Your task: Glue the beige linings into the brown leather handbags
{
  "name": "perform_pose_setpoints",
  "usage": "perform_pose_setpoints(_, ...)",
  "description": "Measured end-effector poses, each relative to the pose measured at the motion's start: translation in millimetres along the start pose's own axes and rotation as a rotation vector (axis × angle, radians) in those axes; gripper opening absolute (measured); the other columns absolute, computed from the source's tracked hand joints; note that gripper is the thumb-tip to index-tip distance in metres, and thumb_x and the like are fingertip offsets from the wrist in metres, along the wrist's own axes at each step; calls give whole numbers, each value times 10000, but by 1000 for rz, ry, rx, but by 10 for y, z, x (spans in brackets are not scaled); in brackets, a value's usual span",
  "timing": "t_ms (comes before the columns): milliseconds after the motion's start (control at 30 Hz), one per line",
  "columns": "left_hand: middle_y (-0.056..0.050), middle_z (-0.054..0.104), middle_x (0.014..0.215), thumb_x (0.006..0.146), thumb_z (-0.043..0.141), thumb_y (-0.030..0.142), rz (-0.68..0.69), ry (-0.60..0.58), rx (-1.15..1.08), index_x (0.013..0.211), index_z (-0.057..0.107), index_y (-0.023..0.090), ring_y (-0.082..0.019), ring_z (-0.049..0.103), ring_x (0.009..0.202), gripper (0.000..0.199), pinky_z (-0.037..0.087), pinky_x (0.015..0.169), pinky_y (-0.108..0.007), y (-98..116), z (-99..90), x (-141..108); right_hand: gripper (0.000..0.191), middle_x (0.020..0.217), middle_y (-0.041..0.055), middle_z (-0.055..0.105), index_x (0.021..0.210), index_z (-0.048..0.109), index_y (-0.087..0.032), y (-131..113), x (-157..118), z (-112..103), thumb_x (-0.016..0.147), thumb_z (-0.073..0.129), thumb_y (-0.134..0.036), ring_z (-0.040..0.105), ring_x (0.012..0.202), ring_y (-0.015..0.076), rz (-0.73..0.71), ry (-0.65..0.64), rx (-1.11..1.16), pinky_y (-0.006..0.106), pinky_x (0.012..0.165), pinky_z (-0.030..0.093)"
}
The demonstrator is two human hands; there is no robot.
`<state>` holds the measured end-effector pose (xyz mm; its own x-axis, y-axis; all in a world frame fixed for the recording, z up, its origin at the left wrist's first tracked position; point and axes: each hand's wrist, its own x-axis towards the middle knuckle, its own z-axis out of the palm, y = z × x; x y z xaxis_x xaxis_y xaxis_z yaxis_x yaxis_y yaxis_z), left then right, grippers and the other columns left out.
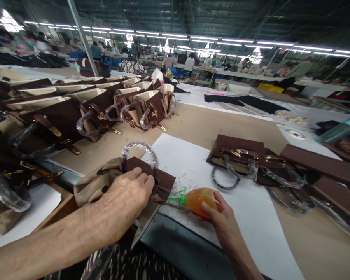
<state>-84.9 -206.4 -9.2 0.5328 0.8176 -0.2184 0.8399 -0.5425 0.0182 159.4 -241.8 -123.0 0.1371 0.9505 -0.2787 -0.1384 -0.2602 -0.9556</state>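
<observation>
Desk (pixel 198 120) first since it's the biggest: tan paper with a white sheet (pixel 251 225) on top. Brown bag (pixel 167 179) is at the near edge, around 11 o'clock if 12 is straight ahead. Left hand (pixel 131 186) is curled closed on it by the foot of the plastic-wrapped handle (pixel 140 146), though the fingertips are hidden. Right hand (pixel 220 214) sits at about 4 o'clock from the bag, wrapped round an amber squeeze bottle (pixel 200 199). Key bit imo: the bottle's long axis runs 3-to-9, green nozzle (pixel 182 199) at the 9 end, aimed at the bag's near corner. Left hand's the closer one to that corner. Can't tell if the tip touches or stops just short.
</observation>
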Motion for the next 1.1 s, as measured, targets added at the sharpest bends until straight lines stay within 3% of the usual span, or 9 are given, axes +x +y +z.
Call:
perform_pose_setpoints(300, -88, 584, 879, 738, 553, 138, -11, -36, 37, 845, 539, 155, -225, 478, 837, 109, 415, 743, -341, 25, -71, 5, 422, 898, 57, 637, 1045, 533, -197, -38, -134, -32, 715, 686, -410, 602, 795, 240, 31, -134, 1, 295, 576, 514)
perform_pose_setpoints(600, -80, 558, 843, 817, 465, 142, 1, 13, 2, 830, 534, 142, -218, 463, 828, 70, 421, 709, -331, 50, -82, -26, 457, 834, 42, 646, 975, 574, -209, -79, -335, 90, 610, 738, -429, 600, 727, 232, 38, -43, 18, 263, 501, 488)
perform_pose_setpoints(733, -78, 554, 857, 795, 502, 147, 0, -26, 29, 829, 529, 139, -219, 466, 828, 44, 428, 707, -338, 47, -80, -25, 456, 847, 28, 634, 991, 561, -220, -86, -376, 146, 615, 744, -403, 586, 725, 208, 13, 12, 34, 245, 506, 489)
perform_pose_setpoints(1100, -83, 561, 848, 779, 536, 146, 23, -9, 36, 836, 524, 140, -221, 476, 821, 59, 432, 710, -336, 13, -33, -33, 451, 777, 6, 641, 946, 598, -225, -122, -518, 226, 555, 790, -345, 568, 658, 174, 39, 1, 102, 215, 475, 481)
